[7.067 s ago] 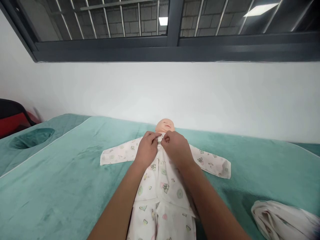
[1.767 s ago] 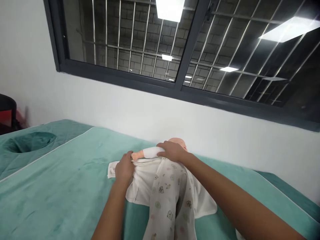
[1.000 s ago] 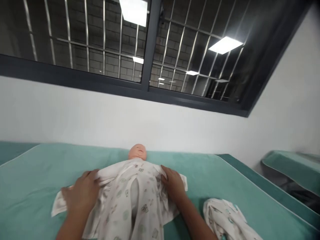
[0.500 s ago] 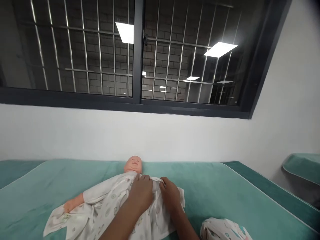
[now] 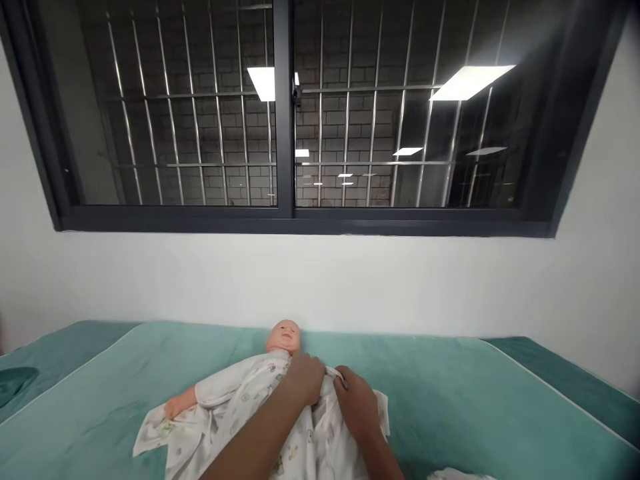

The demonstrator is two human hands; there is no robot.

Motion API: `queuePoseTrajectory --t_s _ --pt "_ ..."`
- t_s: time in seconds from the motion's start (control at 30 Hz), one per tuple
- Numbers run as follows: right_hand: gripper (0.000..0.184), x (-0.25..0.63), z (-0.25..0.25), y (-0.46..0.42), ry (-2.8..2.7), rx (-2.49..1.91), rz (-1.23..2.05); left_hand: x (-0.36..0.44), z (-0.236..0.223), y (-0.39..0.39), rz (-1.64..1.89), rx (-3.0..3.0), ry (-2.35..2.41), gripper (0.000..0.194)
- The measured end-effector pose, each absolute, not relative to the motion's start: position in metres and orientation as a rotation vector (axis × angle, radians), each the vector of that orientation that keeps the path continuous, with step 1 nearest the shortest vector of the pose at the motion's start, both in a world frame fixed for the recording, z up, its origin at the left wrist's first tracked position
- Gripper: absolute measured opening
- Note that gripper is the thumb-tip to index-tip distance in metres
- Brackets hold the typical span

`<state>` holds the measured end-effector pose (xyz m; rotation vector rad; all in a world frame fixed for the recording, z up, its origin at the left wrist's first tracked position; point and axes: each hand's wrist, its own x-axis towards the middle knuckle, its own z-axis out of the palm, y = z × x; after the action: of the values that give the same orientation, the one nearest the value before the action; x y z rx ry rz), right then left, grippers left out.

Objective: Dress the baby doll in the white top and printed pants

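A baby doll (image 5: 284, 337) lies on its back on a green padded surface (image 5: 425, 387), its head toward the wall. White printed baby clothing (image 5: 245, 400) covers its body, and one bare doll hand (image 5: 180, 403) sticks out of the sleeve on the left. My left hand (image 5: 306, 379) is closed on the clothing at the doll's chest, just below the neck. Beside it on the right, my right hand (image 5: 356, 400) pinches the garment's upper edge near the doll's shoulder. The doll's other arm is hidden under cloth and my hands.
A white wall (image 5: 320, 280) with a dark-framed barred window (image 5: 285, 220) rises behind the padded surface. At the bottom edge, part of a white cloth bundle (image 5: 457, 475) shows right of my forearm. Darker green borders (image 5: 565, 373) run along the sides.
The view has shifted, so doll and hands appear further right and slightly lower, and the white bundle is mostly out of frame. Both hands keep their hold on the clothing.
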<state>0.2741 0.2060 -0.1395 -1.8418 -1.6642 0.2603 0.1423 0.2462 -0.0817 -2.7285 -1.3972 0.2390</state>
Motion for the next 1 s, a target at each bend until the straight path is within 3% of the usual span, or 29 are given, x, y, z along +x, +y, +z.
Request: queuePoseTrajectory --t_s 0.2,0.53,1.0 --pt "0.03 0.282 -0.132 0.206 -1.599 -1.86 0.326 0.128 -0.08 0.249 0.173 -2.746 -1.339 0.038" --pt "0.03 0.295 -0.137 0.216 -1.239 -1.564 0.507 0.09 -0.03 0.248 0.023 -2.733 -1.361 0.022" --pt "0.035 0.299 -0.16 0.229 -0.87 -1.249 0.854 0.079 -0.044 0.241 -0.145 -2.664 -1.45 0.016"
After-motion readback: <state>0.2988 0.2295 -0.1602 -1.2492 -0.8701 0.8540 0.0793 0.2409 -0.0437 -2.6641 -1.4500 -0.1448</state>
